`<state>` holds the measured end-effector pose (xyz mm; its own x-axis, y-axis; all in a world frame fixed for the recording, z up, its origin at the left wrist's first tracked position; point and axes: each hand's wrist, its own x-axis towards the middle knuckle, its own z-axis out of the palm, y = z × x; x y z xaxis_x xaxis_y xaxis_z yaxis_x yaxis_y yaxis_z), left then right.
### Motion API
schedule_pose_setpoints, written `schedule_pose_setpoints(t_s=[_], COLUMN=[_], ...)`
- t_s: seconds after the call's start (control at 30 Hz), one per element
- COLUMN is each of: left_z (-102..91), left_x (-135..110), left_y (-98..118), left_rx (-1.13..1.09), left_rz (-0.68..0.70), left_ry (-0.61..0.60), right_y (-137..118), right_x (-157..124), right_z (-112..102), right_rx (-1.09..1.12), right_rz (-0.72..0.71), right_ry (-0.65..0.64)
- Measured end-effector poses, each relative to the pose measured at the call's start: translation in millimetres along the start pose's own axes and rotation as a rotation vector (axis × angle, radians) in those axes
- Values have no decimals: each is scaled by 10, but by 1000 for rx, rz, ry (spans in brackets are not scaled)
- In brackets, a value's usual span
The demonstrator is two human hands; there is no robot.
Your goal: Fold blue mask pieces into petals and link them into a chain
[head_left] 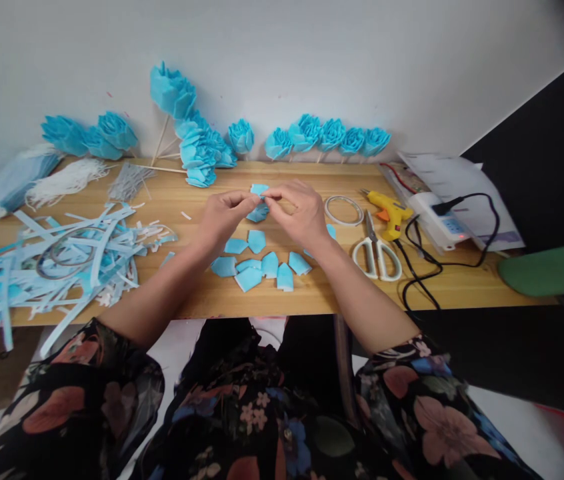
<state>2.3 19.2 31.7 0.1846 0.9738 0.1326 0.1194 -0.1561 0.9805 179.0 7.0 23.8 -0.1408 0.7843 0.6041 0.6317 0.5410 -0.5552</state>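
The location was a home craft workstation: a wooden table (312,293) against a white wall, carrying finished blue paper flowers (329,135), a glue gun (389,212), scissors (376,250) and paper offcuts (62,257).

You hold a small light-blue petal piece (259,212) pinched between the fingers (242,198) of your left hand (219,217) and your right hand (299,213). It is folded. Its upper edge shows above your fingertips and its lower part hangs below them, raised just over the table (302,301), about midway along it. Beneath it lie the loose petals (257,241), light blue and five-sided, flat in a cluster toward the table's front edge. Some overlap, and one sits partly under your right hand.
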Motion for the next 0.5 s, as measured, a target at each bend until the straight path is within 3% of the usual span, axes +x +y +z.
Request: schedule_pose_setpoints(t_s=[0.37, 0.5], left_z=[-2, 2], left_x=[11, 19], left_y=[-19, -27], left_rx=[-24, 1], left_rz=[4, 10], left_ry=[6, 10], right_y=[-10, -36], right_x=[0, -2], right_z=[1, 5], right_rx=[24, 96], right_rz=[-14, 62], right_ry=[0, 5])
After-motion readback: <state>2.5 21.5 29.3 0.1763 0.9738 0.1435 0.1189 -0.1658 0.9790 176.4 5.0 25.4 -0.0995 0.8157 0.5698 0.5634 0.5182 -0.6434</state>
